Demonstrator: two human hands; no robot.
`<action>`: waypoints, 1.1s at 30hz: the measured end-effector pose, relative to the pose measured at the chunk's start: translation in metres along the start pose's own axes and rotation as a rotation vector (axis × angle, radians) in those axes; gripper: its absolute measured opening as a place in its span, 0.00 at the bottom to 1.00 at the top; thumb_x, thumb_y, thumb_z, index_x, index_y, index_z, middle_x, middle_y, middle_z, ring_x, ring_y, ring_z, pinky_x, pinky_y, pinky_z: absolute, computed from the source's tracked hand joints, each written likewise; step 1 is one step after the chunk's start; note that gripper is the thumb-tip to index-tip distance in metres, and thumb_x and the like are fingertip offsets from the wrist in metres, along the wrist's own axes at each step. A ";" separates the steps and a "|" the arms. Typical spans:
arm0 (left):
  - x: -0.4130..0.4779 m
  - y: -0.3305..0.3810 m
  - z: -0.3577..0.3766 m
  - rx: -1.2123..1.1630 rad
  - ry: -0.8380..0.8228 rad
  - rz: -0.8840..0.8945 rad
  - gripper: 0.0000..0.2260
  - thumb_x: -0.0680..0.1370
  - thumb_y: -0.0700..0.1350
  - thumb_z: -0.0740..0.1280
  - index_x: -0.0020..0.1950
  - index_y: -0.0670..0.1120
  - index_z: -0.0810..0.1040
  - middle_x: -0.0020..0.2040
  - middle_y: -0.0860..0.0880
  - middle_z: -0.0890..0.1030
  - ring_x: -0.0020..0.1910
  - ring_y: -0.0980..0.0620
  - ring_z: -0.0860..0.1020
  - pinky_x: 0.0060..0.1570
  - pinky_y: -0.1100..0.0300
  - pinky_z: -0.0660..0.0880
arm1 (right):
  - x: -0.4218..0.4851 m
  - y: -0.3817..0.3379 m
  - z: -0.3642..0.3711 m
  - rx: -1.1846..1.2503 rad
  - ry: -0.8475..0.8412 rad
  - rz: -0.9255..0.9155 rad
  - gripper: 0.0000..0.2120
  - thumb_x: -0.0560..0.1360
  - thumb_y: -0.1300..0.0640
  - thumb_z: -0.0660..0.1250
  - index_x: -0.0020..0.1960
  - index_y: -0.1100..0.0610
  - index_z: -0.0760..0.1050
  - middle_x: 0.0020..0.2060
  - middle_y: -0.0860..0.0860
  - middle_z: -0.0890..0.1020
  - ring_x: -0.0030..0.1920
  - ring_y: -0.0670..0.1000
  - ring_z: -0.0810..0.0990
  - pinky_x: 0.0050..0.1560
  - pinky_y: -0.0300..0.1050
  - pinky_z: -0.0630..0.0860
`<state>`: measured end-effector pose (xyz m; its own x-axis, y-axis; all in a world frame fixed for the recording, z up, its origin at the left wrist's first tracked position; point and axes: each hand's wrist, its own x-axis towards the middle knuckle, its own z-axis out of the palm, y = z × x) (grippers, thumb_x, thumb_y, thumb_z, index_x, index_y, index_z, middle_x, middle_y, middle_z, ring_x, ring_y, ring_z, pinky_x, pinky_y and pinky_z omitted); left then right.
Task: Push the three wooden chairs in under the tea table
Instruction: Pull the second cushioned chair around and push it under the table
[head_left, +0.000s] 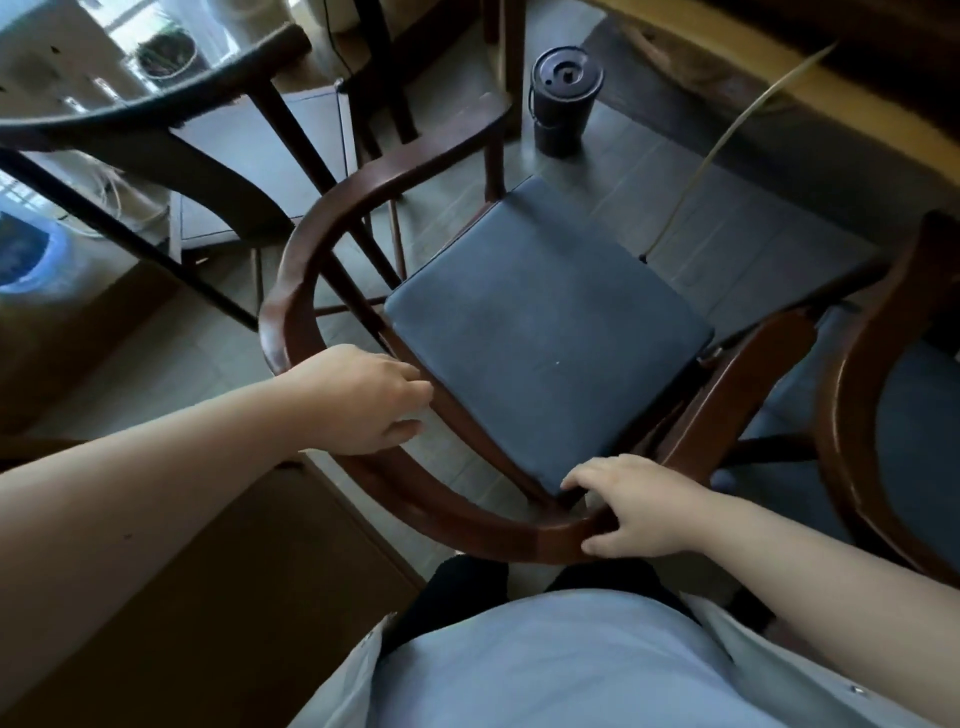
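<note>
A dark wooden chair (306, 244) with a curved back rail and a blue seat cushion (545, 332) stands right in front of me. My left hand (363, 400) grips the left part of the rail. My right hand (634, 509) holds the rail at its near right bend. A second chair (852, 395) of the same kind stands at the right, its blue seat partly cut off. A third chair (171, 98) shows its curved rail at the upper left. The tea table (779, 88) runs across the upper right, its thick wooden edge above the floor.
A dark lidded bucket (563, 101) stands on the grey tiled floor by a table leg. A pale cord (722, 140) hangs from the table to the floor. A blue bin (31, 249) sits at the far left. A brown cabinet top (182, 597) lies by my left arm.
</note>
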<state>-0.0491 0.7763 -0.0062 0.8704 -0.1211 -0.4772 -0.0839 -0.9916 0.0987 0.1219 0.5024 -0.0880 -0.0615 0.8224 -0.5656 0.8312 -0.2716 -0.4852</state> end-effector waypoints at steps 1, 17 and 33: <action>-0.004 -0.004 0.004 0.000 -0.010 0.018 0.19 0.80 0.62 0.53 0.61 0.52 0.72 0.50 0.53 0.77 0.49 0.52 0.77 0.38 0.59 0.72 | 0.006 -0.008 0.006 -0.039 -0.052 0.020 0.31 0.68 0.39 0.71 0.67 0.47 0.68 0.59 0.46 0.77 0.59 0.49 0.75 0.60 0.45 0.69; -0.015 0.011 0.050 -0.054 -0.062 0.038 0.17 0.73 0.57 0.58 0.60 0.57 0.75 0.52 0.57 0.82 0.50 0.52 0.80 0.49 0.52 0.77 | 0.016 0.016 -0.002 -0.255 -0.427 0.063 0.32 0.63 0.37 0.71 0.62 0.49 0.69 0.51 0.51 0.80 0.51 0.56 0.79 0.50 0.50 0.77; 0.050 0.060 0.025 0.058 0.078 0.004 0.12 0.76 0.60 0.63 0.49 0.53 0.77 0.41 0.52 0.82 0.40 0.47 0.80 0.35 0.58 0.66 | -0.022 0.081 -0.031 -0.391 -0.346 0.209 0.31 0.60 0.42 0.71 0.60 0.50 0.70 0.46 0.50 0.80 0.50 0.56 0.80 0.46 0.47 0.76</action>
<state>-0.0232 0.7096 -0.0458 0.9048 -0.1238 -0.4074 -0.1140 -0.9923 0.0484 0.2079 0.4779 -0.0940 0.0040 0.5410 -0.8410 0.9840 -0.1519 -0.0931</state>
